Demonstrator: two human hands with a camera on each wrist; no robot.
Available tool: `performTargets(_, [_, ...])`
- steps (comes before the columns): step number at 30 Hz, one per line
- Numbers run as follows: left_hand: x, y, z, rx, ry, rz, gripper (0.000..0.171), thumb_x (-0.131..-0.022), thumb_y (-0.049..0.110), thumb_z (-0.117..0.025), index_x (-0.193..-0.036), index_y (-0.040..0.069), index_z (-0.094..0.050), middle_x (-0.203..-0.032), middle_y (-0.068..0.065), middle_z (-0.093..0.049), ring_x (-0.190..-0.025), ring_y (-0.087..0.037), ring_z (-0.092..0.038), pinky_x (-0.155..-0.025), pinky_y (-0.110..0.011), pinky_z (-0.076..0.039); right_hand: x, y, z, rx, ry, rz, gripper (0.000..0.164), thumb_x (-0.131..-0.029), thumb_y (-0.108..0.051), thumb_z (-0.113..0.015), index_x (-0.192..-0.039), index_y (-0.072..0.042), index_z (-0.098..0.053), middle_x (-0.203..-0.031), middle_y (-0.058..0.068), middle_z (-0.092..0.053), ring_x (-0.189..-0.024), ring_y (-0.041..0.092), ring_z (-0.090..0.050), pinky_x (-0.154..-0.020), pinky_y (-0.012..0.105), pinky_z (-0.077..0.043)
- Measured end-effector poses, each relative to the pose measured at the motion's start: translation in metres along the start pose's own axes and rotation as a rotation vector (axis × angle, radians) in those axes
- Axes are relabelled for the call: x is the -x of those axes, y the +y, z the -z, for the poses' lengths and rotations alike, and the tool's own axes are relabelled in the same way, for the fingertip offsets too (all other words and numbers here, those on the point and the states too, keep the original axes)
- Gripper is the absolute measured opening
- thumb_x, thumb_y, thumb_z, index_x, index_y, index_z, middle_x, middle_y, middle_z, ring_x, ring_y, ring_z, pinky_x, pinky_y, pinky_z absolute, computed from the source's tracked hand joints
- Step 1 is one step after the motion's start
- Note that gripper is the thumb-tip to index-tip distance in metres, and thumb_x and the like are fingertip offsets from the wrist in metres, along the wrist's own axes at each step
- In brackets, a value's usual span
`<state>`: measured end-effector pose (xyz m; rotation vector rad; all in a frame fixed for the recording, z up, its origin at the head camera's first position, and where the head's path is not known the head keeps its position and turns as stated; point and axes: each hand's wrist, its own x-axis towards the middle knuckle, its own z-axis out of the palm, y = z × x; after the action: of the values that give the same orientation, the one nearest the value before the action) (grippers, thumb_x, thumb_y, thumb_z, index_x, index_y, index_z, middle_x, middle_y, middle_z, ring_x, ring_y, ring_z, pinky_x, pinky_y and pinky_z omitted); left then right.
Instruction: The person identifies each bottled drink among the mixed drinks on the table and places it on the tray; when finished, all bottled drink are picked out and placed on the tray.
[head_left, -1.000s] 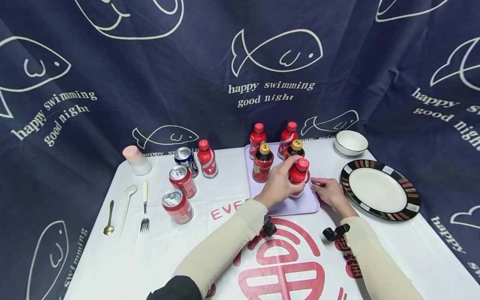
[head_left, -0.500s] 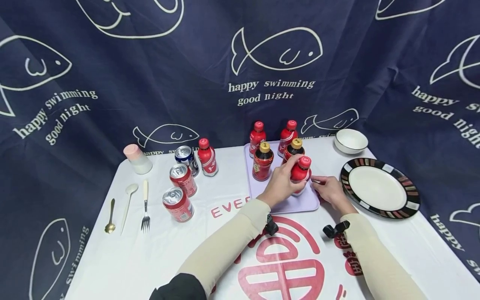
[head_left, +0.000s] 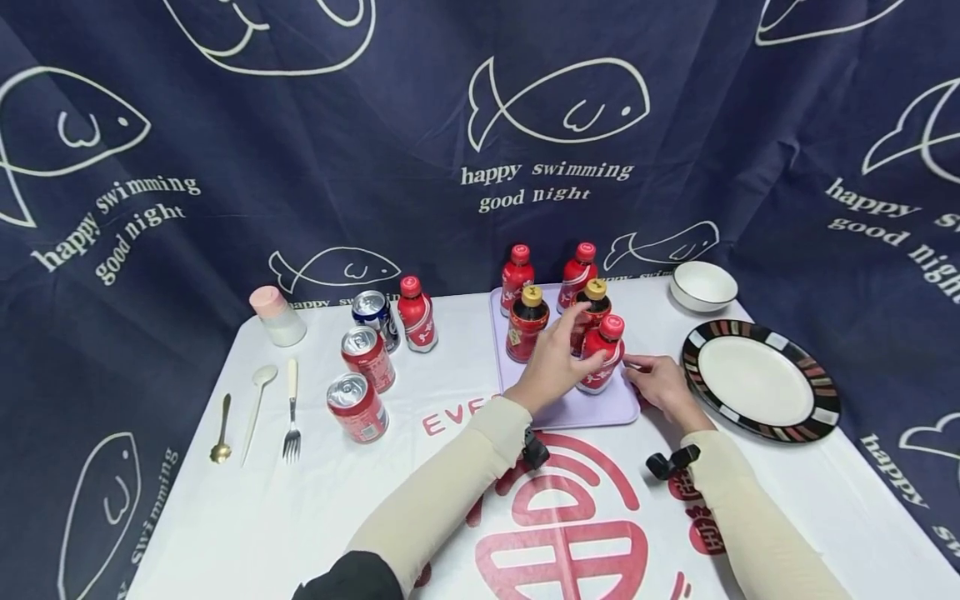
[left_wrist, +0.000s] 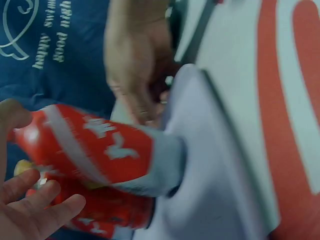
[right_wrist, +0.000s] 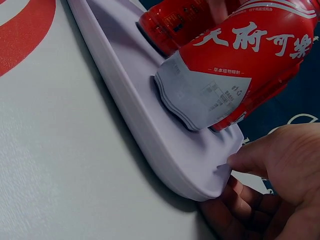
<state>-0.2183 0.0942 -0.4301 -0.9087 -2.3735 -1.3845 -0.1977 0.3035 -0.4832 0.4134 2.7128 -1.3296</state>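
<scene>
A red-labelled cola bottle [head_left: 604, 358] stands upright at the near right of the lilac tray [head_left: 596, 410]. My left hand [head_left: 551, 367] is beside it with fingers spread; in the left wrist view a gap shows between most fingers and the bottle [left_wrist: 100, 145], and whether the thumb touches its upper end I cannot tell. My right hand [head_left: 660, 385] pinches the tray's right rim, thumb on top and fingers under it in the right wrist view. Behind, two gold-capped dark bottles [head_left: 527, 325] and two red-capped bottles [head_left: 517, 279] stand on the tray.
To the right are a striped-rim plate [head_left: 757, 375] and a white bowl [head_left: 703, 287]. On the left stand a red bottle [head_left: 417, 321], a blue can [head_left: 375, 321], two red cans [head_left: 358, 412], a pink-lidded jar [head_left: 277, 321], two spoons [head_left: 255, 400] and a fork [head_left: 292, 417].
The left hand gripped the red cola bottle and shifted it slightly right on the tray; now its fingers have spread and come off it. The right hand keeps its place on the tray rim.
</scene>
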Motion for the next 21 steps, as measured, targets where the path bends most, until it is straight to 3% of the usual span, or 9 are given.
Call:
performTargets(7, [-0.006,0.001,0.052,-0.015,0.198,-0.081,0.036,-0.08,0.008,-0.063,-0.115,0.003,-0.057,-0.102,-0.008,-0.063,-0.088,-0.015,-0.061,-0.069,-0.021,-0.051,0.0,0.0,0.0,0.0,-0.008,-0.01,0.039,-0.088,-0.015,-0.055,-0.127,-0.007,-0.054,-0.096,0.018,-0.061,-0.063,0.01,-0.057,-0.05,0.024,-0.049])
performTargets(11, [-0.009,-0.002,0.092,-0.094,0.345,-0.093,0.025,-0.079,0.005,-0.061,-0.104,0.004,-0.063,-0.096,-0.006,-0.065,-0.086,-0.012,-0.06,-0.074,-0.021,-0.049,-0.001,0.0,0.0,0.018,-0.007,-0.005,0.039,-0.088,-0.014,-0.055,-0.127,-0.006,-0.054,-0.106,0.022,-0.06,-0.066,0.011,-0.058,-0.05,0.023,-0.049])
performTargets(16, [-0.009,-0.012,0.136,-0.279,0.514,-0.029,0.026,-0.078,0.009,-0.061,-0.104,0.007,-0.064,-0.099,-0.005,-0.065,-0.094,-0.017,-0.059,-0.082,-0.027,-0.045,-0.001,0.0,0.001,0.037,-0.014,-0.005,0.04,-0.088,-0.015,-0.054,-0.128,-0.006,-0.053,-0.111,0.023,-0.059,-0.066,0.012,-0.058,-0.049,0.023,-0.048])
performTargets(21, [0.001,-0.032,0.158,-0.381,0.637,0.056,0.03,-0.076,0.01,-0.064,-0.106,0.006,-0.062,-0.109,-0.007,-0.06,-0.105,-0.024,-0.052,-0.092,-0.034,-0.039,0.0,-0.001,0.0,0.006,-0.026,-0.002,0.041,-0.089,-0.014,-0.054,-0.128,-0.004,-0.052,-0.111,0.025,-0.058,-0.064,0.011,-0.059,-0.05,0.025,-0.05])
